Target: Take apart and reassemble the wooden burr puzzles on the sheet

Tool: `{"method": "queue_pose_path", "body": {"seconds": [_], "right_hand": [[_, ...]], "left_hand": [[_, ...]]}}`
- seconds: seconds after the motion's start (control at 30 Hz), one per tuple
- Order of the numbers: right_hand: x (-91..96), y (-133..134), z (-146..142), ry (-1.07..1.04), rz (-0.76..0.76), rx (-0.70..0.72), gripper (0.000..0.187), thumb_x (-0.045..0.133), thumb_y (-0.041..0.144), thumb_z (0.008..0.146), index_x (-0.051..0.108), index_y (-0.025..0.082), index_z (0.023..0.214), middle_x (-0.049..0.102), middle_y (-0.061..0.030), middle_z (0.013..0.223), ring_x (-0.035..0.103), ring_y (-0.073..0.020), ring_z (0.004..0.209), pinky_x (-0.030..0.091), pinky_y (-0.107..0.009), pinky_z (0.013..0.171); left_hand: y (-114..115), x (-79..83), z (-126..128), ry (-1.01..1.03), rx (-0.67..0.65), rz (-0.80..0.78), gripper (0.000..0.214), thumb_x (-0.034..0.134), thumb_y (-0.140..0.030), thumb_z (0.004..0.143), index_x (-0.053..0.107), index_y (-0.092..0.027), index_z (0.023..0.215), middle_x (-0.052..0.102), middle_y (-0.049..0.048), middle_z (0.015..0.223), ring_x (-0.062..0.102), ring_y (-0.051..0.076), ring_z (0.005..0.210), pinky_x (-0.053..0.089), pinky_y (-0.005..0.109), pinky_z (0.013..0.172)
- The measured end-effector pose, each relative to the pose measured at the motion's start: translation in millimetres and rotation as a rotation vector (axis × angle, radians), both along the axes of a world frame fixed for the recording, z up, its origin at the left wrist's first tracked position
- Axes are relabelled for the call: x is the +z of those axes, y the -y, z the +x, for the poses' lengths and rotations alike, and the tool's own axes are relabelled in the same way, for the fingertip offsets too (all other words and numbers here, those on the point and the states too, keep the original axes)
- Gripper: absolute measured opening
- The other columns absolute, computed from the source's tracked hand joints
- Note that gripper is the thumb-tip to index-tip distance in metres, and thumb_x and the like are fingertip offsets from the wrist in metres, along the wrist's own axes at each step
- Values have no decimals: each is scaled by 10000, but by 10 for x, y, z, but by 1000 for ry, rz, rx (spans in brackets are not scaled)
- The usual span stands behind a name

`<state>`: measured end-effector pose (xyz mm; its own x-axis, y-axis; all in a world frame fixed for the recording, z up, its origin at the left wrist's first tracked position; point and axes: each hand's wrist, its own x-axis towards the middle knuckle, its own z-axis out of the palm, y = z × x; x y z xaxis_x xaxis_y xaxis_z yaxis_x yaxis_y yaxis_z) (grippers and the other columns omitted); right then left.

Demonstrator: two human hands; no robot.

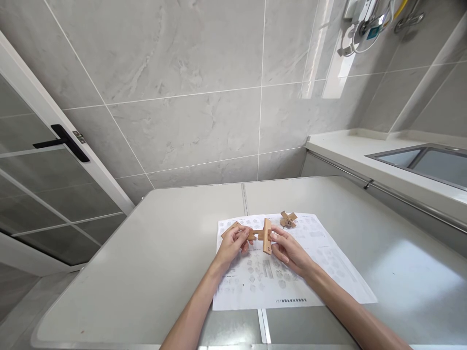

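Note:
Between my two hands, above a printed paper sheet (pixel 262 291), are notched wooden puzzle pieces. My left hand (pixel 233 244) pinches a notched wooden piece (pixel 252 235) whose other end sticks out past the fingers at upper left. Closed around the back of an upright wooden bar (pixel 267 236) with a dark mark near its lower end is my right hand (pixel 290 248). The notched piece reaches to this bar; whether they are joined I cannot tell. Behind my right hand, a cross-shaped wooden puzzle assembly (pixel 288 219) rests on the sheet's far edge.
The sheet lies on a pale folding table (pixel 146 272) with a seam down its middle. A grey tiled wall (pixel 182 131) rises behind. To the left stands a glazed door with a black handle (pixel 67 142); at the right is a white counter (pixel 339 146) with a sink (pixel 430 163).

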<state>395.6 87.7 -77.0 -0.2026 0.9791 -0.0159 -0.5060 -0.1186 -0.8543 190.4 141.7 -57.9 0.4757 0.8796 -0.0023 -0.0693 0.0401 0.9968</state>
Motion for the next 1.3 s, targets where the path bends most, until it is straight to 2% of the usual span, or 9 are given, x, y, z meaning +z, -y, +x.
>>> {"method": "queue_pose_path", "body": {"seconds": [0.13, 0.3, 0.53, 0.73, 0.9, 0.97, 1.1, 1.3], "right_hand": [[26, 13, -4, 30, -1, 10, 401, 773, 483, 891, 646, 218, 1164, 522, 86, 605, 241, 3, 338, 169, -186, 384], [-2, -8, -1, -18, -29, 25, 382, 766, 487, 883, 640, 231, 1136, 610, 41, 762, 320, -7, 340, 197, -190, 360], [-80, -16, 13, -46, -21, 29, 359, 747, 478, 914, 634, 232, 1150, 601, 56, 722, 332, 1, 342, 206, -169, 373], [-55, 10, 30, -10, -9, 19, 402, 770, 504, 888, 615, 235, 1143, 547, 88, 601, 243, 2, 315, 144, -174, 369], [-74, -2, 35, 12, -13, -23, 406, 777, 508, 879, 594, 241, 1124, 401, 139, 437, 164, -23, 309, 127, -178, 375], [-84, -13, 38, 9, -15, -18, 409, 770, 505, 886, 587, 242, 1140, 436, 131, 451, 178, -20, 308, 132, -174, 375], [-77, -28, 37, -21, -41, 0, 405, 779, 495, 871, 581, 245, 1121, 584, 78, 614, 244, -7, 318, 141, -172, 363], [-64, -33, 32, -40, -39, 17, 336, 751, 438, 873, 596, 225, 1082, 575, 66, 631, 287, -17, 346, 192, -166, 366]], "left_hand": [[4, 2, -4, 3, -7, -12, 472, 706, -631, 882, 662, -166, 949, 642, 13, 765, 476, 75, 514, 345, 234, 541], [3, 9, -7, -2, -8, -14, 474, 707, -632, 882, 671, -168, 968, 641, 13, 762, 477, 79, 523, 359, 238, 555], [-11, -4, -20, -24, -33, -6, 462, 695, -623, 896, 664, -172, 993, 646, 11, 756, 493, 82, 526, 390, 234, 549], [-12, -46, -19, -28, -48, -13, 486, 698, -630, 891, 660, -169, 1041, 680, 28, 761, 515, 94, 534, 396, 236, 539], [-14, -58, -20, -33, -32, -25, 491, 706, -638, 882, 669, -165, 1008, 681, 33, 752, 512, 90, 524, 397, 234, 537], [-16, -47, -21, -28, -23, -30, 479, 707, -630, 885, 671, -168, 1005, 674, 27, 746, 505, 85, 518, 399, 232, 541], [-24, -20, -22, -14, -10, -25, 472, 726, -634, 865, 674, -174, 957, 643, 13, 758, 506, 77, 514, 394, 230, 538], [-18, -11, -20, -14, -16, -28, 477, 715, -637, 872, 668, -175, 978, 643, 14, 744, 503, 82, 520, 394, 227, 541]]}}
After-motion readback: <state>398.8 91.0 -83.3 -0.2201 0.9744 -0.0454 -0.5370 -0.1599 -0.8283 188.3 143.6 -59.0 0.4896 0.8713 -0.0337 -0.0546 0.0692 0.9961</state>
